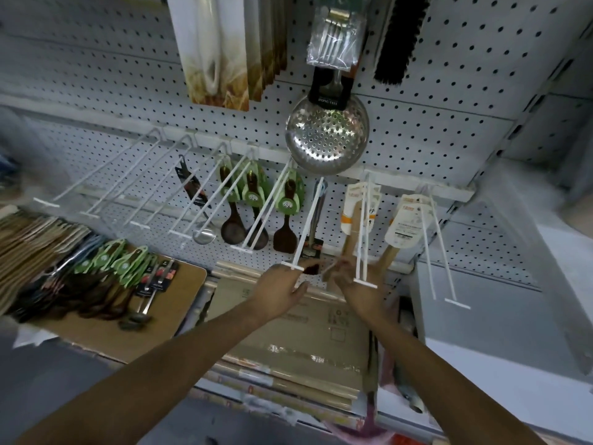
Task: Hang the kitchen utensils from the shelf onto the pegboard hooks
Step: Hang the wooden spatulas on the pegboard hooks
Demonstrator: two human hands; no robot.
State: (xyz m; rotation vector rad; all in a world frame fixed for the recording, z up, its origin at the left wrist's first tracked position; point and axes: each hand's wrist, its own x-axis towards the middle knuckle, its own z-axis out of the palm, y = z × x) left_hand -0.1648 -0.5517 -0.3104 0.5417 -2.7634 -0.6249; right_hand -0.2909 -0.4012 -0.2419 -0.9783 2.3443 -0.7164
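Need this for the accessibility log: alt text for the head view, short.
Both hands, left hand and right hand, reach to the front tips of white pegboard hooks, motion-blurred around a small dark item. Wooden spoons with green cards and a steel skimmer already hang; more carded utensils lie on the shelf at left.

Shiny perforated metal skimmer (pixel 327 136), matt white pegboard (pixel 449 91), seemingly dark wooden spoons (pixel 232 228).

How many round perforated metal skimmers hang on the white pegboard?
1: the round perforated steel skimmer hangs high at the middle of the white pegboard. Others may be hidden behind it.
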